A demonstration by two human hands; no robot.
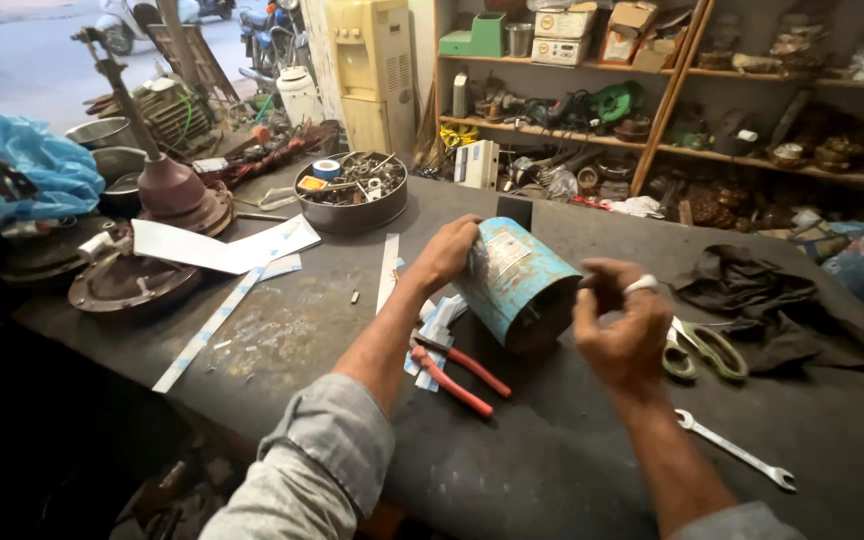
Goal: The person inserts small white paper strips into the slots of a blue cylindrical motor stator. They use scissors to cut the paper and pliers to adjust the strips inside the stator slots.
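can: (518, 282) frame centre, lying on its side on bench, axis toward lower right
left hand: (446, 252) clasped can's far end, nearer
right hand: (620, 325) just right, fingers pinched on small white piece

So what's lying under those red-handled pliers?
Pale blue-white paper strips lie under the red-handled pliers, on the dark workbench. The left forearm covers part of the strips, so their full extent is hidden.

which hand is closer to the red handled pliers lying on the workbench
Left. The left hand rests on the worn blue metal cylinder, directly above the red-handled pliers. The right hand is raised at the cylinder's open end, farther off to the pliers' right.
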